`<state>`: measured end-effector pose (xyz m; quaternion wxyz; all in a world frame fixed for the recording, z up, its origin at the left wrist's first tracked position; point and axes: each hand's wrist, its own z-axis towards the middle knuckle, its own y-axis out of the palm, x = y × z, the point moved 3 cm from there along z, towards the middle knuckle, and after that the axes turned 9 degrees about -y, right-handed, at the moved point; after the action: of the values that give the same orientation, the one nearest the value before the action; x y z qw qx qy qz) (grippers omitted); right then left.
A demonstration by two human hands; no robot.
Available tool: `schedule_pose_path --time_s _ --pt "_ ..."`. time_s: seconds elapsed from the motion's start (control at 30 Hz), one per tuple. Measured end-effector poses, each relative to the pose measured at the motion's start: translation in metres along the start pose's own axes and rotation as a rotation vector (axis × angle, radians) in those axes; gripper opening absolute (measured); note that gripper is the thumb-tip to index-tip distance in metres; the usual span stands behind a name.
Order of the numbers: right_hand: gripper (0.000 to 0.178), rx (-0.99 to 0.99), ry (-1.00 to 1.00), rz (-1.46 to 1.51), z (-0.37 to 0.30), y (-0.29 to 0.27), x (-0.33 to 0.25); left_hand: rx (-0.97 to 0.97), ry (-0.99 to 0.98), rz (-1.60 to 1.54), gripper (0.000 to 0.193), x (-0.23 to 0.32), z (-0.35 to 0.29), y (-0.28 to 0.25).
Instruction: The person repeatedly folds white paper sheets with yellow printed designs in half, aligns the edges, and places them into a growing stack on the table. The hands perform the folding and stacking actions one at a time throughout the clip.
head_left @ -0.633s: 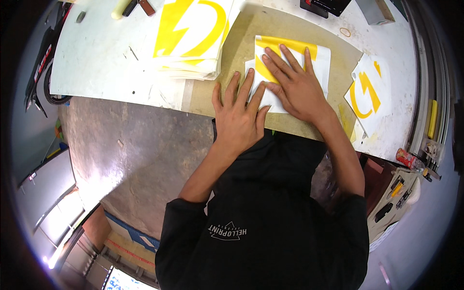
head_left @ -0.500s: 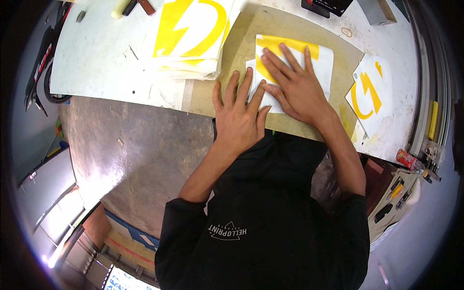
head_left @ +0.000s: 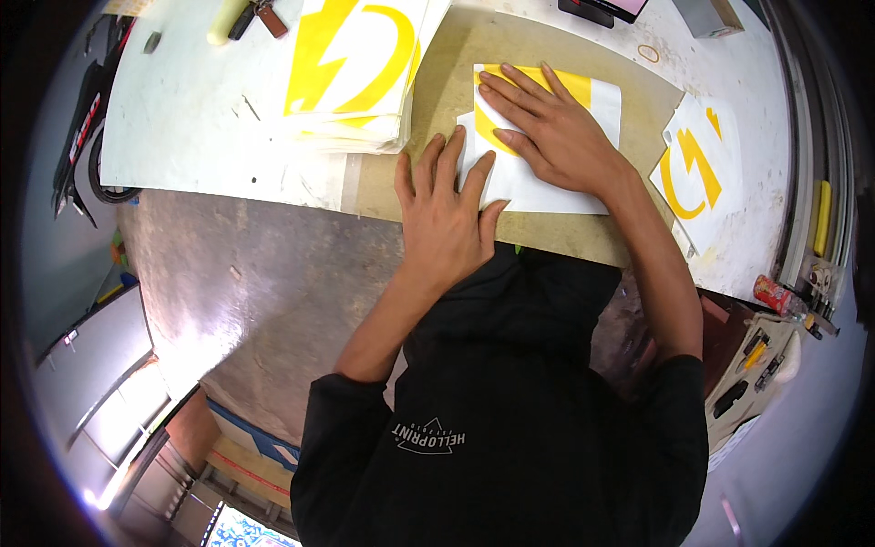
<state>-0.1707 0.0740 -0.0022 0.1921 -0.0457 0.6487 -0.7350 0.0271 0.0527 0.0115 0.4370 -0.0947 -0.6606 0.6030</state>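
Observation:
A white sheet with yellow print (head_left: 603, 114), folded over on itself, lies on a tan board (head_left: 565, 235) at the table's near edge. My right hand (head_left: 567, 137) rests flat across its upper part, fingers stretched toward the far left corner and hiding some of the yellow. On the sheet's near left side is my left hand (head_left: 442, 214), fingers spread, the fingertips down on the paper and the board beside it. Neither hand grips anything. To the left, a stack of similar yellow-printed sheets (head_left: 369, 55) overlaps the board.
Another cut sheet with a yellow design (head_left: 697, 173) lies on the white table (head_left: 200, 109) to the right. Keys with a brown fob (head_left: 271, 20) and a rubber band (head_left: 648, 54) are farther back. Long metal profiles (head_left: 816, 155) line the right side.
My right hand has slid farther away and a little left over the folded sheet, exposing more of its near white part. My left hand stays nearly in place. The whole view has shifted slightly.

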Motion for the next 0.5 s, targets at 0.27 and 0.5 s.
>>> schedule_pose_path --time_s 0.27,0.5 --pt "0.063 -0.033 0.032 0.050 0.006 0.001 0.011 -0.222 0.157 0.073 0.080 -0.003 0.031 -0.009" --pt "0.061 0.076 0.054 0.094 0.007 0.005 0.011 -0.373 0.172 0.115 0.122 0.001 0.064 -0.012"
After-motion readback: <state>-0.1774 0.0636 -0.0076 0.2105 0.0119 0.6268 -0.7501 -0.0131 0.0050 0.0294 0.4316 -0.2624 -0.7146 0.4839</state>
